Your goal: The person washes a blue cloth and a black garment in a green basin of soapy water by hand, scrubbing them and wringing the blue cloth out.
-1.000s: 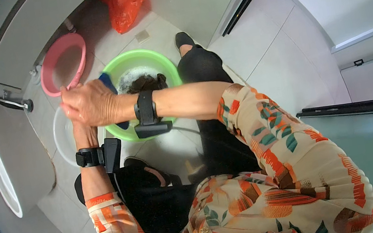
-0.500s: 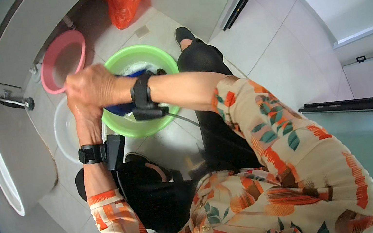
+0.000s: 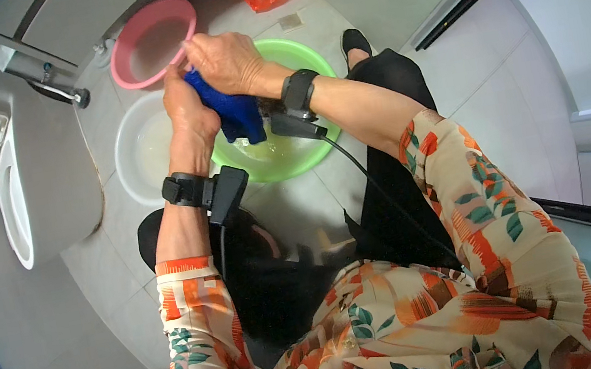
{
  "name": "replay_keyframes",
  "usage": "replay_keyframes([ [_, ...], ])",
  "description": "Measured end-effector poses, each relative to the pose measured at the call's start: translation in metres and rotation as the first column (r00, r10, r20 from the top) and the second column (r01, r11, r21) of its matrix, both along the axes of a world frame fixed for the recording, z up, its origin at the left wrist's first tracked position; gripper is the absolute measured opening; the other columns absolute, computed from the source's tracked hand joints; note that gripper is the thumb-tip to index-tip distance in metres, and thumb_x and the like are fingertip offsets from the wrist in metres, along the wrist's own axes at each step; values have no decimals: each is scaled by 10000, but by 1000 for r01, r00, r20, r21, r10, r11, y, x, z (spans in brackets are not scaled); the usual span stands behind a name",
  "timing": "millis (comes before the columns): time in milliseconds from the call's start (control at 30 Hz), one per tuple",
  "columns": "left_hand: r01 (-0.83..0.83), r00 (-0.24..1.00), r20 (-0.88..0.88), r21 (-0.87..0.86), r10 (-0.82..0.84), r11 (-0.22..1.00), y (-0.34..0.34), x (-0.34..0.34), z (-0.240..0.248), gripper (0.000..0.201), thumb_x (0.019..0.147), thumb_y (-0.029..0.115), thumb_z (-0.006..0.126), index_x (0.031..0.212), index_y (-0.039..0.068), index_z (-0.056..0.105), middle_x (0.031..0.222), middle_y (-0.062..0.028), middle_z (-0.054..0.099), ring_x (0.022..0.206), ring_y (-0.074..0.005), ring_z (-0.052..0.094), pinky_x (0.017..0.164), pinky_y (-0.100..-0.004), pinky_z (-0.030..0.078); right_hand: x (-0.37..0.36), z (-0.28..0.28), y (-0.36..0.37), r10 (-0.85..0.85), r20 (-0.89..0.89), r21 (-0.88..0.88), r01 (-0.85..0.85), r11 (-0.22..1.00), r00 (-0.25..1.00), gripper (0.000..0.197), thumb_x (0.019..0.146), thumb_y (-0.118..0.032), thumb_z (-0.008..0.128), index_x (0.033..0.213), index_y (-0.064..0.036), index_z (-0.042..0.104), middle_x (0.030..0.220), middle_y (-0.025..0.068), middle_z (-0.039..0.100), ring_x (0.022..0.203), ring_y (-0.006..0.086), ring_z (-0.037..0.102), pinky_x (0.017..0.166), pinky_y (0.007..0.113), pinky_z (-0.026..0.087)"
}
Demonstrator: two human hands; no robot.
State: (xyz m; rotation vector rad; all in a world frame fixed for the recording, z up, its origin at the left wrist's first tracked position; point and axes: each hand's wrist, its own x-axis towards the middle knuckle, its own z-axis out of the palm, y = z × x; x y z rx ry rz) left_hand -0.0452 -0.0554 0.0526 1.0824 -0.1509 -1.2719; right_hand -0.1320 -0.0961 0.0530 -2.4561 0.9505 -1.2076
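The left hand [image 3: 190,112] and right hand [image 3: 227,64] both grasp the blue cloth [image 3: 235,112], its lower end hanging above the green basin [image 3: 307,157], near the left edge. Beside that edge stands the white basin [image 3: 124,157]; beyond, the pink basin [image 3: 121,59].

Left hand [image 3: 189,108] and right hand [image 3: 230,64], previously overlapped, now side by side; blue cloth [image 3: 238,112] newly exposed over green basin's [image 3: 299,162] left edge.
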Motion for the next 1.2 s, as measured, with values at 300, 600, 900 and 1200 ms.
replay_keyframes([
  [300,331,902,-23,-602,-431,727,11,77,-43,367,921,354,416,931,37,601,737,-36,543,713,-186,545,627,-333,463,28,30,70,270,323,-95,-252,963,907,200,847,-249,540,867,-74,445,750,159,584,643,365,579,548,428,464],
  [600,-3,997,80,-110,12,994,12,9,-1,356,955,364,356,1015,50,513,868,-47,558,779,-169,542,716,-311,473,12,8,12,35,87,-12,-34,999,996,147,851,-225,540,908,-100,490,711,140,587,603,373,573,520,459,457],
  [900,29,999,33,29,-30,999,2,-18,-7,388,942,396,343,867,60,524,796,-65,568,719,-199,557,682,-349,478,-9,-16,-25,-43,-39,-239,33,970,998,175,895,-235,486,846,-74,536,676,194,574,586,364,567,482,443,418],
  [1200,82,996,-23,-53,-84,995,11,16,-17,504,940,425,309,1082,-7,527,833,-77,570,742,-217,548,698,-348,459,13,15,42,145,172,37,-153,987,974,217,886,-217,476,763,-39,478,653,217,540,600,407,548,492,462,407],
])
